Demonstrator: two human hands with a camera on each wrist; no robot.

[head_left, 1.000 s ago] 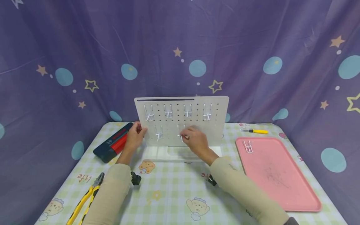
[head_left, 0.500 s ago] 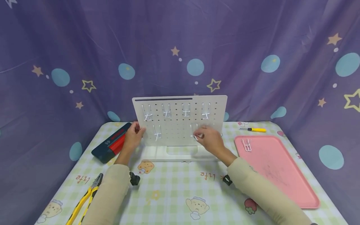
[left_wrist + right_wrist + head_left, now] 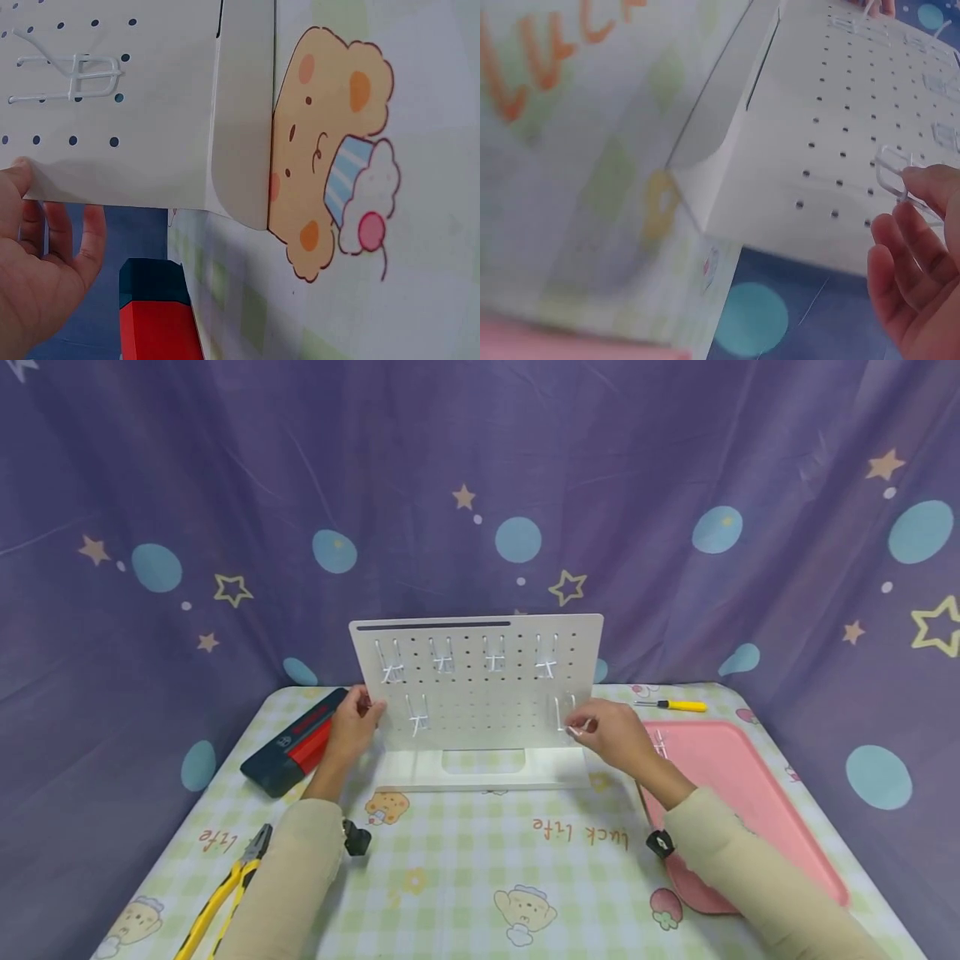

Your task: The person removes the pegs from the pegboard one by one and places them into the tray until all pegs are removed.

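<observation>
A white metal pegboard [image 3: 480,714] stands upright on its white base. My left hand [image 3: 356,727] grips its left edge, thumb on the front face and fingers behind, as the left wrist view shows. Near the board's lower right side, my right hand [image 3: 613,737] pinches a white wire hook [image 3: 883,180] between thumb and fingertips, close against the perforated face. Several like hooks hang in an upper row, among them one at the far left [image 3: 392,673]. Another hook [image 3: 417,723] hangs lower, near the left hand.
A pink tray [image 3: 720,760] lies to the right, partly under the right forearm, with a white hook [image 3: 660,744] on it. Behind it is a yellow screwdriver [image 3: 684,706]. On the left are a dark and red tool case [image 3: 296,743] and yellow-handled pliers [image 3: 217,902].
My right hand has moved the hook rightward along the lower part of the board, from near the middle to the right side. The left hand keeps its grip on the left edge.
</observation>
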